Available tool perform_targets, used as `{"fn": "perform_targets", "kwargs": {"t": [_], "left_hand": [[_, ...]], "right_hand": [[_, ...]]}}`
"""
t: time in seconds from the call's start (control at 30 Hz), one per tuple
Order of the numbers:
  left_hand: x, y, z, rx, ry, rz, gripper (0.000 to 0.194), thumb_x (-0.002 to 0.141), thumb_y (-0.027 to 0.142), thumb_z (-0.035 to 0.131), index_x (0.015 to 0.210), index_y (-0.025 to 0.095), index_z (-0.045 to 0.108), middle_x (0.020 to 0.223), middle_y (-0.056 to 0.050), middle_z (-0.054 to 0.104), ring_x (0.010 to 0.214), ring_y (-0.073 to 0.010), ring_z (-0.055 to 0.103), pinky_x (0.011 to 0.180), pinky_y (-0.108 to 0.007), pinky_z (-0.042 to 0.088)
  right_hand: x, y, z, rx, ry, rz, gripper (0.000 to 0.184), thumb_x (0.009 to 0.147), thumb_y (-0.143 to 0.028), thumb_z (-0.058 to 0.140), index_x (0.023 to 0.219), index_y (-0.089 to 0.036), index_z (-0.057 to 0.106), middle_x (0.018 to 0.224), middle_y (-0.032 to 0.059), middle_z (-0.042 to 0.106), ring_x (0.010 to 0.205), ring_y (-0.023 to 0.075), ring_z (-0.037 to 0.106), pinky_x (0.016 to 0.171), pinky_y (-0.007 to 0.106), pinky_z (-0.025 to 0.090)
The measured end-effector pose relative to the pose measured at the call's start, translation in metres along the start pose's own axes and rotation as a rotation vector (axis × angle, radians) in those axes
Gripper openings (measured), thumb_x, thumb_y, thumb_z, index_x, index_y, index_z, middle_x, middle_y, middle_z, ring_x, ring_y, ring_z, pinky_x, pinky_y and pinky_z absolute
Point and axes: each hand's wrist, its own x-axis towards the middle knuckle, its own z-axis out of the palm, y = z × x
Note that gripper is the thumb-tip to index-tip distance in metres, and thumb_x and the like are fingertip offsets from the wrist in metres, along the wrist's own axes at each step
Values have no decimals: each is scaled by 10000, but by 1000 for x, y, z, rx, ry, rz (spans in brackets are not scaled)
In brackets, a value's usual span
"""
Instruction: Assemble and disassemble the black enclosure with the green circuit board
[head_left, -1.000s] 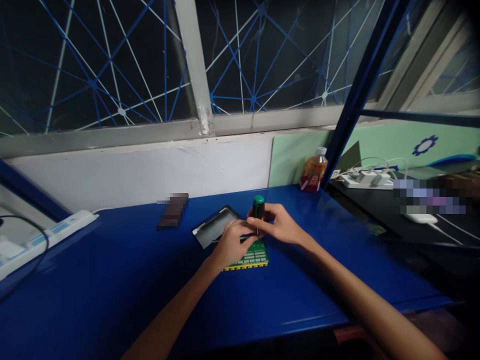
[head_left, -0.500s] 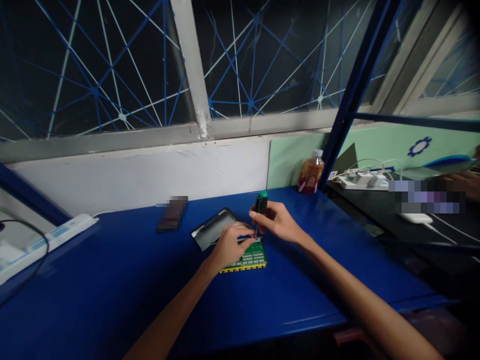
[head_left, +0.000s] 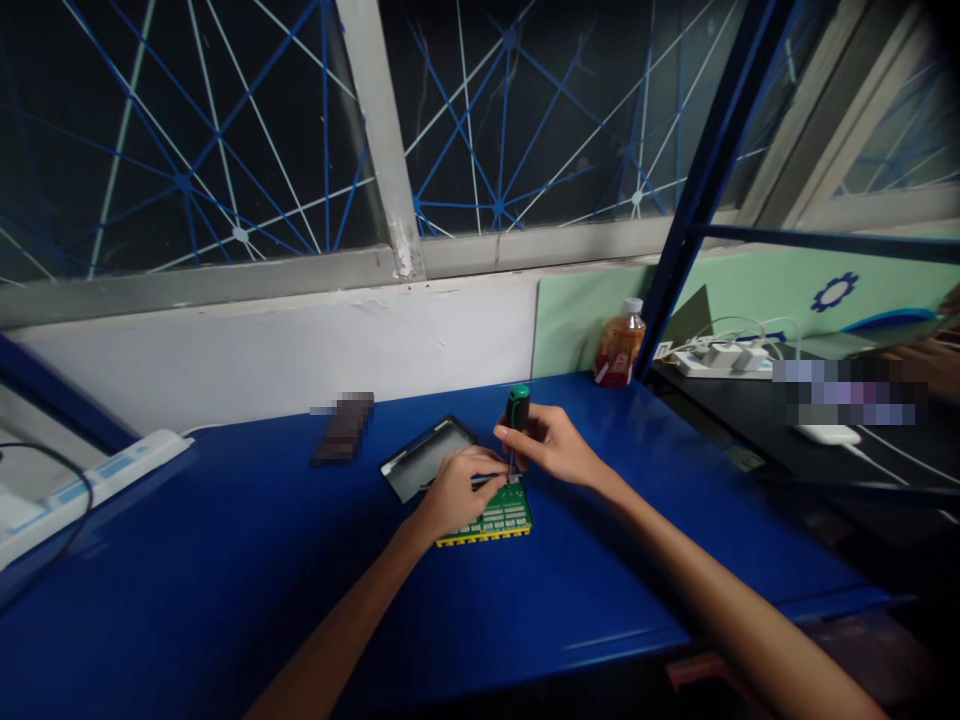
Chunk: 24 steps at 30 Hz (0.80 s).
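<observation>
A green circuit board with a yellow-toothed front edge lies on the blue table. My left hand covers its left part and grips it, with thumb and fingertips close to the screwdriver's tip. In my right hand is a screwdriver with a black and green handle, held nearly upright. Its shaft points down at the board's far edge, by a thin pale strip; whether a screw is there is too small to see. Behind my left hand lies a black-framed grey panel, partly hidden by it.
A dark, blurred-out flat object lies farther back on the left. A drink bottle stands at the back right by a blue post. One power strip is at the left edge, another on the black desk at right, near another person's hand.
The view has shifted very slightly. Both hands keep their places, and the screwdriver stays upright over the board.
</observation>
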Motion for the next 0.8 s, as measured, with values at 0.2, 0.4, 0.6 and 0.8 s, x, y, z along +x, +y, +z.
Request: {"fn": "perform_targets", "kwargs": {"t": [0.2, 0.4, 0.6, 0.8], "left_hand": [[0, 1, 0, -73, 19, -35, 52, 772, 169, 669, 769, 179, 719, 873, -51, 716, 871, -194, 650, 833, -333, 508], [8, -1, -3, -64, 132, -49, 105, 779, 154, 674, 857, 172, 741, 885, -61, 731, 888, -198, 657, 863, -340, 505], [35, 6, 10, 70, 60, 23, 123, 806, 177, 657, 885, 195, 750, 884, -46, 742, 845, -195, 655, 829, -339, 503], [48, 0, 26, 87, 34, 4, 187, 789, 203, 679, 967, 203, 737, 893, -43, 744, 859, -209, 662, 829, -352, 506]], "right_hand": [[1, -3, -1, 76, 28, -2, 318, 833, -463, 604, 855, -146, 605, 627, 23, 620, 477, 128, 567, 451, 253, 432], [3, -11, -13, 160, 214, -79, 295, 801, -443, 648, 835, -153, 607, 642, 22, 622, 458, 134, 565, 454, 271, 451], [7, -13, -33, 199, 482, -131, 325, 788, -469, 656, 756, -153, 587, 602, 15, 601, 411, 129, 536, 416, 275, 438], [12, -4, -42, 271, 497, -121, 321, 774, -470, 673, 760, -161, 590, 597, 6, 598, 391, 122, 522, 392, 270, 430]]}}
